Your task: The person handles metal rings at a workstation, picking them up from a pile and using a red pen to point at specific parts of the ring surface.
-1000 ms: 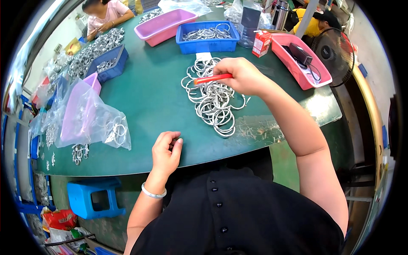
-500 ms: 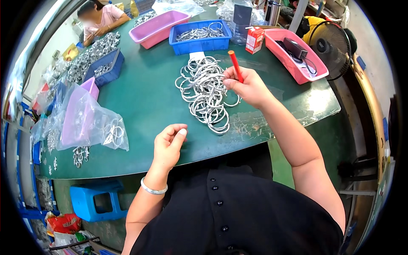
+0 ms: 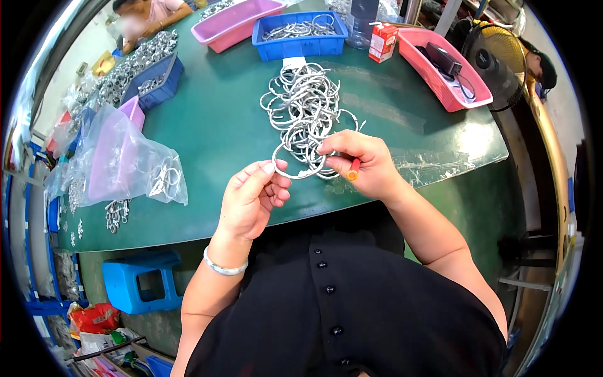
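Note:
In front of me, a silver bangle (image 3: 291, 176) is held between both hands near the table's front edge. My left hand (image 3: 246, 198) pinches its left side between thumb and fingers, the other fingers curled. My right hand (image 3: 367, 160) grips its right side with thumb and forefinger. A red pen-like stick (image 3: 354, 169) is also tucked in my right hand, its end pointing toward me. Just beyond, a heap of silver bangles (image 3: 301, 103) lies on the green table (image 3: 213, 138), partly behind the held one. A pale bangle sits around my left wrist.
Behind the heap stands a blue bin (image 3: 298, 49) of bangles, beside a pink tray (image 3: 235, 28). At right are a red carton (image 3: 382, 43), a pink basket (image 3: 440, 72) and a fan (image 3: 495, 66). Plastic bags (image 3: 135, 157) lie left; a co-worker (image 3: 147, 19) sits far left.
My right hand has come down toward me from the heap with a bangle, and the red stick has tipped downward. My left hand has moved up and taken the bangle's left side.

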Demonstrator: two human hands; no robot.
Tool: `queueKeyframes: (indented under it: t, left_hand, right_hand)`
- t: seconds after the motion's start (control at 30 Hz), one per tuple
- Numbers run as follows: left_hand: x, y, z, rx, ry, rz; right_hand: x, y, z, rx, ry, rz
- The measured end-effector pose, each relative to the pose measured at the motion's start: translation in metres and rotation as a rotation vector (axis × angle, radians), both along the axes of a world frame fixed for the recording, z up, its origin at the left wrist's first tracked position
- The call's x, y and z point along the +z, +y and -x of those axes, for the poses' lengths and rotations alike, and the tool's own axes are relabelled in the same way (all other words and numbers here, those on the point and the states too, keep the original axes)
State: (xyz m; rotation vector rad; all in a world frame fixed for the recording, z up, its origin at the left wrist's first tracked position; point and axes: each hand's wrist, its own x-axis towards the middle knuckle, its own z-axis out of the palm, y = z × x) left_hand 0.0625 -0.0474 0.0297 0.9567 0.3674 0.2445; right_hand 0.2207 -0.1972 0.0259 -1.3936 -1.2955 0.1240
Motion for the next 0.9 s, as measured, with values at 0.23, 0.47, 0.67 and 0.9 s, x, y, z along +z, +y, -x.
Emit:
queueKeyframes:
  t: [0.23,0.47,0.67,0.9]
  left_hand:
    - [-0.003,-0.001,0.001,0.057,0.066,0.0]
    - [-0.004,0.001,0.002,0.057,0.072,0.026]
    - [-0.008,0.002,0.001,0.035,0.09,0.113]
    - [-0.015,0.003,-0.001,0.016,0.127,0.27]
  right_hand:
    - [-0.011,0.001,0.006,0.097,0.406,0.069]
    - [-0.012,0.001,0.01,0.165,0.627,0.061]
    - [-0.006,0.001,0.014,0.13,0.707,0.127]
    - [-0.002,0.004,0.02,0.073,0.836,0.145]
